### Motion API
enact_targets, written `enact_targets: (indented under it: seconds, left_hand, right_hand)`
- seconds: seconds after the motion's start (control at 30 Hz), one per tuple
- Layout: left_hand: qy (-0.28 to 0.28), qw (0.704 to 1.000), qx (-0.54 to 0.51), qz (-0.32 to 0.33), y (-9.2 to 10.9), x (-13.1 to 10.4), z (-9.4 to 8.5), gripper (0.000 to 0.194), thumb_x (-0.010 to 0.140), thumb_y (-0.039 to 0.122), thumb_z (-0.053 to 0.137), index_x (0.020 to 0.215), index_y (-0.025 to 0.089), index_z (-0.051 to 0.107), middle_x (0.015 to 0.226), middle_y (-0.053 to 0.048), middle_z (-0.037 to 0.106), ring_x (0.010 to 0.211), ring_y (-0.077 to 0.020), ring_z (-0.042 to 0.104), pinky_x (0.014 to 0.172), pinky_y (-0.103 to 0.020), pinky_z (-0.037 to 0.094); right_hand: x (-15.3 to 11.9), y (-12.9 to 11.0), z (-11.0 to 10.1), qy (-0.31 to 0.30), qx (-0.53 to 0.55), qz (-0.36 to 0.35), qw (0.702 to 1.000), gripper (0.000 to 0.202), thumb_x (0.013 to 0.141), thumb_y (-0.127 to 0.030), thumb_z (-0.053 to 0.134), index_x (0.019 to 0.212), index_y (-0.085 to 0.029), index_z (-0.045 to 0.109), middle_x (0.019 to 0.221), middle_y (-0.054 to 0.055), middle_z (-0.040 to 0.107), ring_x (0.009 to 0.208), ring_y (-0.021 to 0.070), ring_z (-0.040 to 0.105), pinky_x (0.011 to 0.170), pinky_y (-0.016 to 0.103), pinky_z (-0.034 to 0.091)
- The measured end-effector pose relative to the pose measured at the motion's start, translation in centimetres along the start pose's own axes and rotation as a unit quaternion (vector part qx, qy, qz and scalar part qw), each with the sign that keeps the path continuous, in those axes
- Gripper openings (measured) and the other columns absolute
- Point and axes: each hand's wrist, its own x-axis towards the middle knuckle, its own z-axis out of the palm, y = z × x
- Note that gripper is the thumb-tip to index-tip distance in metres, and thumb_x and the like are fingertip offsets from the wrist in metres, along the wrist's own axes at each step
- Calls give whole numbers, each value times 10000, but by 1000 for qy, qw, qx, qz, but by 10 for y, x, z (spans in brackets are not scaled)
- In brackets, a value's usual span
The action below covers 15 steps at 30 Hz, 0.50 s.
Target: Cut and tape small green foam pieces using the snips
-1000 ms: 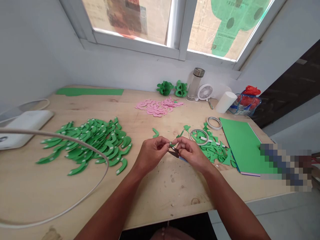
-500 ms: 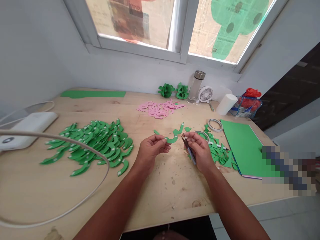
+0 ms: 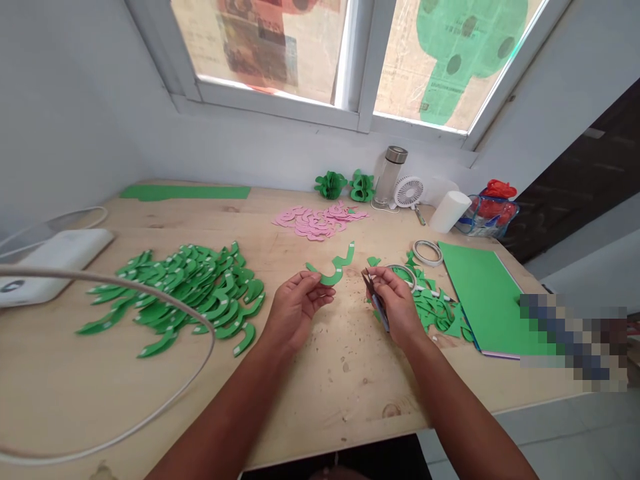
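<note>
From here I can read no words or numbers; the print on the paper (image 3: 403, 83) at the window (image 3: 367, 73) is too faint

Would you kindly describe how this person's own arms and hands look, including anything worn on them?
The left hand and right hand are ungloved, with no ring to be seen. The left forearm and right forearm are bare to the picture's lower edge: no sleeve, watch or bracelet shows. Any upper-arm clothing is out of view.
</note>
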Motion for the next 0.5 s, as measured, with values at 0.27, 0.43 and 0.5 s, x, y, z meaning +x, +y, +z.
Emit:
enact_targets:
  seconds: [0.27, 0.43, 0.5]
  left_hand:
    - [19, 998, 50, 38, -4, 2, 1, 215, 631, 253, 711, 706, 151, 536, 602, 18, 638, 589, -125, 638, 589, -233, 491]
    - [23, 995, 71, 61, -8, 1, 4, 244, 611, 228, 721, 732, 154, 521, 585, 21, 630, 559, -126, 629, 581, -239, 493]
    - [27, 992, 89, 85, -9, 0, 5, 265, 612, 228, 718, 771, 163, 516, 558, 34, 617, 535, -125, 620, 568, -239, 491]
  right_hand:
    - [4, 10, -3, 28, -53, -54, 997, 267, 747, -298, 507, 976, -168, 551, 610, -49, 408, 502, 94, 381, 482, 223, 297]
    - [2, 5, 1, 29, -67, -42, 996, 228, 727, -279, 533, 922, -165, 559, 613, -39, 479, 510, 96, 405, 489, 224, 312]
    - [1, 3, 2, 27, -71, -42, 996, 223, 719, -271, 542, 913, -161, 562, 613, -32, 510, 521, 98, 423, 505, 226, 330]
